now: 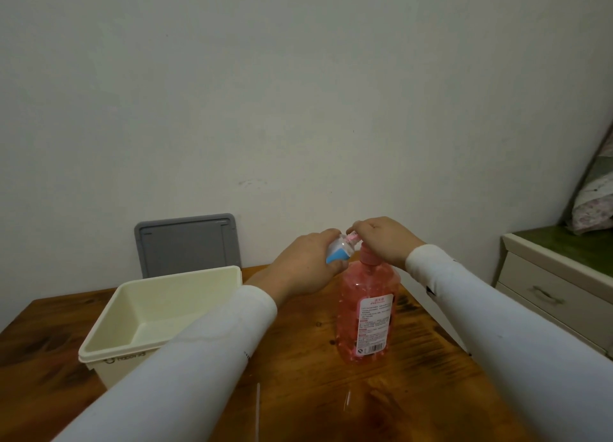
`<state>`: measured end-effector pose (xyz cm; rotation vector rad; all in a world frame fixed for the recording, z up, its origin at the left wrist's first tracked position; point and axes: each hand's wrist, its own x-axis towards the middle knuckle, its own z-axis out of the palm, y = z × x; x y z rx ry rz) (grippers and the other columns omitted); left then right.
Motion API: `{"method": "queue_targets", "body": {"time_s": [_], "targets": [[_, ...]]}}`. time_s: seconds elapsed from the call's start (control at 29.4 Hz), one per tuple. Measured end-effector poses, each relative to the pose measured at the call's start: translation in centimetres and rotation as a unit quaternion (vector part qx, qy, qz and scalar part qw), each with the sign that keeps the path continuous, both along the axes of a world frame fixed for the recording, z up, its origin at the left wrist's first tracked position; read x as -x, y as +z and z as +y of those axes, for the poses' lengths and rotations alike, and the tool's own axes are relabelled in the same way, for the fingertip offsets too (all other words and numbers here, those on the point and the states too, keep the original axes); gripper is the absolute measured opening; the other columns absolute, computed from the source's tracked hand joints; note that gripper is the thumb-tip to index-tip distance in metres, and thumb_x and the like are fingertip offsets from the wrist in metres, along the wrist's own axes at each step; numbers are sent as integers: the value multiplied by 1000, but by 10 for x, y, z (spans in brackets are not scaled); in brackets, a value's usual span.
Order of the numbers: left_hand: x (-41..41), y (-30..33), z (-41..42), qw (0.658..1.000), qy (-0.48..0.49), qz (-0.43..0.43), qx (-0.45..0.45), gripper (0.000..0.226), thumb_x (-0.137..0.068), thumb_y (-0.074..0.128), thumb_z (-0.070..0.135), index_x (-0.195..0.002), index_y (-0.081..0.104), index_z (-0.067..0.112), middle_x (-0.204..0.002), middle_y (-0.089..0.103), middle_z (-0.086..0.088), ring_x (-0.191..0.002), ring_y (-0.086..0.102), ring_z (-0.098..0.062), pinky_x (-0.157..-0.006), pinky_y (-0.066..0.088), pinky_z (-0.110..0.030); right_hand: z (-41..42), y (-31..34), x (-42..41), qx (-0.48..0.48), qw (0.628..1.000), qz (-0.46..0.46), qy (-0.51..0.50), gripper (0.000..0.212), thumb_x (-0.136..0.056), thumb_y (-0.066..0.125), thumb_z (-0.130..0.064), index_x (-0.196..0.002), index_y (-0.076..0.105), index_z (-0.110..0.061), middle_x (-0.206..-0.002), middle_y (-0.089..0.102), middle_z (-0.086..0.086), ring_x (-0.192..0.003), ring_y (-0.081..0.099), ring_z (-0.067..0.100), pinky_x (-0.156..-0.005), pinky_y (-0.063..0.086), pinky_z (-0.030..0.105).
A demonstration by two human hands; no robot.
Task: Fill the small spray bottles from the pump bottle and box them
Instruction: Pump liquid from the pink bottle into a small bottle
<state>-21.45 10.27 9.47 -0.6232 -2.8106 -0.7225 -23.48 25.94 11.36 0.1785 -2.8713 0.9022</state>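
The left hand [306, 269] grips a small spray bottle [337, 251], fingers curled round its clear body with a blue label panel showing between thumb and fingers; the bottle is tilted, its open end turned toward the pink spout of the pump bottle [366, 312]. The right hand [381, 241] rests palm-down on the pump head, fingers curled over the top and covering most of it; the spout tip shows just beside the small bottle's mouth. Whether the two touch cannot be told. The pump bottle stands upright on the wooden surface [298, 385], right of centre, clear plastic filled with pink liquid, with a pink collar. Its white label carries a red brand mark at the top, red heading bars, blocks of small print and a barcode at the bottom; none of the text is legible. Left of the bottle sits a cream box [109, 325], open-topped, with grey lettering on its near wall that shows upside down and is too blurred to read. A grey lid [187, 246] leans upright against the wall behind the box. Both arms wear white sleeves [205, 358]. At the right edge stands a cabinet [547, 282] with a drawer handle and a green top.
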Motion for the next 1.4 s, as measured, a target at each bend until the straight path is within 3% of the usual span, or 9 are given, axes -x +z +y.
{"method": "queue_targets", "body": {"time_s": [0.14,0.24,0.37,0.48,0.68,0.85,1.02,1.19,1.4], "targets": [[-1,5,1,1000,2,18,-12,54,-94,57,36,-142,36,22,-134,53,-4,-113,53,-21,-87,39,-26,-2,10,-1,11,1000,23,10,41,-101,29,-22,-112,64,-5,-116,63,16,-103,56,28,-92,45,40],[-1,4,0,1000,-1,21,-16,54,-94,57,36,-142,37,22,-134,53,-3,-112,53,-20,-88,40,-26,-1,9,0,45,999,13,6,39,-99,32,-21,-112,65,-3,-116,63,18,-104,57,30,-92,45,41],[0,-3,1,1000,-3,7,-9,55,-93,57,36,-142,37,23,-134,53,-3,-113,53,-21,-91,41,-28,0,-3,-2,79,997,-27,-7,33,-97,38,-15,-115,63,-5,-110,64,23,-96,58,39,-73,44,33],[2,-5,0,1000,-2,-4,-3,56,-92,58,37,-142,37,23,-134,54,-4,-112,53,-21,-93,43,-31,-1,-6,1,79,996,-28,-27,31,-94,46,-7,-122,57,-3,-115,62,19,-98,57,30,-82,46,34],[0,4,2,1000,-3,20,-8,57,-94,56,37,-144,34,22,-137,51,-3,-116,51,-21,-90,39,-26,2,6,6,65,998,9,-4,40,-97,32,-22,-103,65,0,-103,65,19,-91,58,33,-81,47,40],[1,-1,1,1000,-4,16,-19,55,-93,57,37,-142,36,23,-134,54,-3,-111,53,-20,-89,41,-27,3,2,6,42,999,-14,2,35,-97,36,-19,-108,65,-2,-84,55,11,-74,48,25,-59,38,31],[5,-5,0,1000,-4,-7,-4,57,-92,58,38,-143,37,23,-134,54,-3,-112,54,-22,-92,43,-31,2,-5,5,12,1000,-28,1,29,-96,39,-12,-110,63,-4,-87,55,11,-80,50,25,-75,44,38],[2,4,1,1000,-6,14,-11,53,-94,57,36,-142,37,22,-133,54,-3,-111,53,-20,-85,38,-24,1,6,6,49,999,18,4,41,-98,33,-23,-99,66,0,-98,65,19,-85,57,30,-80,47,39],[1,2,0,1000,-5,10,-9,55,-93,57,38,-142,37,22,-134,53,-3,-113,53,-21,-90,42,-28,1,2,3,54,998,8,16,38,-99,33,-18,-114,65,-4,-112,64,21,-94,58,30,-84,46,37]]}}
